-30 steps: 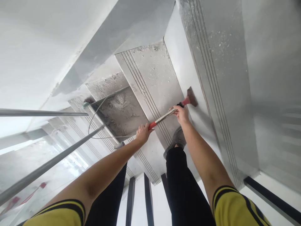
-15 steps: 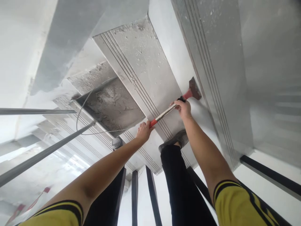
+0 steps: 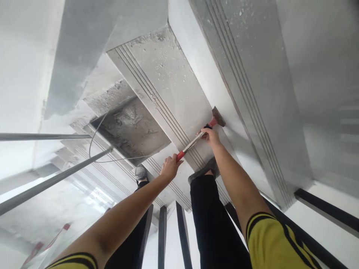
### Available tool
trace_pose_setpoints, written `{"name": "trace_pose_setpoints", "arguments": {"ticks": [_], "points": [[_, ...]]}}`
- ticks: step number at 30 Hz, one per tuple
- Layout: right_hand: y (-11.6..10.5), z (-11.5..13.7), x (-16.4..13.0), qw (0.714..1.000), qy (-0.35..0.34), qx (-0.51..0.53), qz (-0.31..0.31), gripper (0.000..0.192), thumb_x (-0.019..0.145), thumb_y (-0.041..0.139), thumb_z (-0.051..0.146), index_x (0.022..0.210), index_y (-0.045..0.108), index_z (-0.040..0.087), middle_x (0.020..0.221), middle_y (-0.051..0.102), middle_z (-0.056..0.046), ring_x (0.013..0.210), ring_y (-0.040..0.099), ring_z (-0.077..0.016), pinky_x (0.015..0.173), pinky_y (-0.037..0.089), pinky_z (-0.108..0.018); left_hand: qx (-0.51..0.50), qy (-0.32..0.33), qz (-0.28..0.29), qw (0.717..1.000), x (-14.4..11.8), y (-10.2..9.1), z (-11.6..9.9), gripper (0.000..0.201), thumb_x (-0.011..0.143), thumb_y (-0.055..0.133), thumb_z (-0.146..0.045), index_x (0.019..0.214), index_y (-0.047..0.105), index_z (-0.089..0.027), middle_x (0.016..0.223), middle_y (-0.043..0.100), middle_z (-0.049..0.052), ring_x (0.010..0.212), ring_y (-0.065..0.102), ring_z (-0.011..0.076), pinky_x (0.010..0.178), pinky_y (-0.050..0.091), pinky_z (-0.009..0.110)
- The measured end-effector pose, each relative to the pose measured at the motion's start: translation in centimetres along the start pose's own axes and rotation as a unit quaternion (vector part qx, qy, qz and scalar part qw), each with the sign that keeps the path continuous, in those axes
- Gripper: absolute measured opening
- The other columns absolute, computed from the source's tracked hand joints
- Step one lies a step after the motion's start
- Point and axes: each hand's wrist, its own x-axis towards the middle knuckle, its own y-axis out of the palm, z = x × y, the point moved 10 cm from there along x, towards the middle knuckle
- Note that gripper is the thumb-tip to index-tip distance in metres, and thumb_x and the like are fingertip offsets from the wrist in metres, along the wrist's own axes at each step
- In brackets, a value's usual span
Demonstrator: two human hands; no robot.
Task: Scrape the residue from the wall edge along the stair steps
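I note the scraper (image 3: 196, 139): bare metal shaft, dull sheen, red plastic-looking grip ends, rusty matt blade at its two o'clock end. Stair tread (image 3: 168, 78) is rough, speckled grey concrete, grooved. Riser (image 3: 196, 63) smooth, matt white. Handrails (image 3: 53, 181) smooth satin metal.

bright, even daylight, soft shadows, strong wide-angle stretching at the edges.

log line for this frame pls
left hand: shut on scraper handle end | right hand: shut near blade | blade on stair riser
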Motion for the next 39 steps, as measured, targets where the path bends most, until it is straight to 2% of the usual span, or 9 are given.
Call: {"name": "trace_pose_setpoints", "arguments": {"ticks": [2, 7, 12, 17, 24, 30, 35, 37, 39], "points": [[-0.5, -0.4, -0.4, 1.0, 0.004, 0.011, -0.012, 0.016, 0.054, 0.066, 0.023, 0.059, 0.052, 0.018, 0.054, 0.063, -0.002, 0.057, 0.065, -0.0191, 0.055, 0.054, -0.029, 0.008, 0.007, 0.001, 1.0, -0.5, 0.3, -0.2, 0.04, 0.09, 0.039, -0.05, 0.113, 0.046, -0.018, 0.101, 0.056, 0.012, 0.1, 0.053, 0.0278, 0.08, 0.043, 0.036], [-1.5, 2.4, -3.6, 0.993, -0.11, 0.034, -0.014, 0.016, 0.058, 0.066, 0.021, 0.066, 0.053, 0.019, 0.059, 0.064, 0.0, 0.063, 0.066, -0.0193, 0.06, 0.055, -0.03, -0.004, 0.08, -0.025, 0.997, -1.4, 0.5, -2.1, 0.038, 0.09, 0.041, -0.05, 0.11, 0.046, -0.019, 0.1, 0.056, 0.009, 0.098, 0.053, 0.0244, 0.082, 0.042, 0.034], [-1.8, 1.6, -4.1, 0.997, -0.07, 0.013, -0.003, 0.018, 0.056, 0.067, 0.023, 0.062, 0.052, 0.018, 0.055, 0.062, 0.0, 0.062, 0.066, -0.0196, 0.057, 0.054, -0.029, 0.011, 0.041, -0.002, 0.999, -0.7, 1.8, -1.5, 0.038, 0.09, 0.041, -0.048, 0.112, 0.046, -0.018, 0.102, 0.056, 0.011, 0.1, 0.052, 0.0262, 0.082, 0.043, 0.035], [-2.7, 3.0, -5.4, 0.991, -0.132, 0.023, -0.008, 0.017, 0.059, 0.067, 0.023, 0.07, 0.054, 0.019, 0.061, 0.065, 0.0, 0.066, 0.067, -0.0194, 0.059, 0.053, -0.029, 0.0, 0.091, -0.014, 0.996, -0.9, 2.2, -2.9, 0.038, 0.089, 0.041, -0.05, 0.112, 0.046, -0.019, 0.102, 0.056, 0.009, 0.101, 0.052, 0.0245, 0.083, 0.042, 0.034], [-4.3, -2.4, -3.7, 0.997, 0.045, -0.024, -0.063, 0.019, 0.054, 0.065, 0.024, 0.066, 0.051, 0.018, 0.056, 0.064, -0.003, 0.058, 0.065, -0.0194, 0.051, 0.051, -0.026, 0.008, 0.038, 0.017, 0.999, -0.8, 4.8, -1.9, 0.035, 0.09, 0.044, -0.046, 0.107, 0.047, -0.015, 0.103, 0.057, 0.013, 0.103, 0.053, 0.0285, 0.081, 0.043, 0.038], [-5.2, 0.6, -6.4, 0.995, -0.067, 0.008, -0.079, 0.028, 0.058, 0.069, 0.026, 0.077, 0.05, 0.02, 0.063, 0.066, 0.0, 0.063, 0.068, -0.0185, 0.056, 0.052, -0.025, -0.002, 0.049, 0.022, 0.999, -1.5, 5.7, -3.3, 0.033, 0.092, 0.038, -0.045, 0.109, 0.042, -0.017, 0.11, 0.054, 0.012, 0.1, 0.056, 0.0226, 0.082, 0.043, 0.033], [-6.2, -3.0, -5.0, 0.993, 0.046, 0.0, -0.105, 0.034, 0.051, 0.072, 0.023, 0.073, 0.047, 0.019, 0.057, 0.063, 0.001, 0.056, 0.066, -0.0192, 0.052, 0.051, -0.026, 0.005, 0.021, 0.046, 0.999, -1.5, 7.4, -2.5, 0.027, 0.093, 0.042, -0.037, 0.107, 0.042, -0.014, 0.104, 0.056, 0.014, 0.096, 0.059, 0.0247, 0.078, 0.043, 0.034], [-6.4, -3.1, -5.4, 0.994, 0.036, 0.005, -0.107, 0.034, 0.051, 0.072, 0.023, 0.073, 0.047, 0.019, 0.059, 0.064, 0.001, 0.057, 0.066, -0.019, 0.052, 0.051, -0.026, 0.006, 0.029, 0.047, 0.998, -1.4, 7.8, -2.6, 0.024, 0.093, 0.042, -0.032, 0.108, 0.041, -0.013, 0.107, 0.054, 0.015, 0.1, 0.058, 0.0241, 0.08, 0.043, 0.034], [-7.0, -1.8, -6.8, 0.994, -0.024, 0.008, -0.108, 0.033, 0.054, 0.073, 0.025, 0.075, 0.049, 0.019, 0.063, 0.065, 0.001, 0.061, 0.067, -0.0182, 0.054, 0.052, -0.025, 0.004, 0.054, 0.047, 0.997, -1.5, 8.3, -3.3, 0.023, 0.093, 0.042, -0.03, 0.111, 0.04, -0.015, 0.112, 0.052, 0.014, 0.103, 0.056, 0.0224, 0.083, 0.042, 0.033]]}}
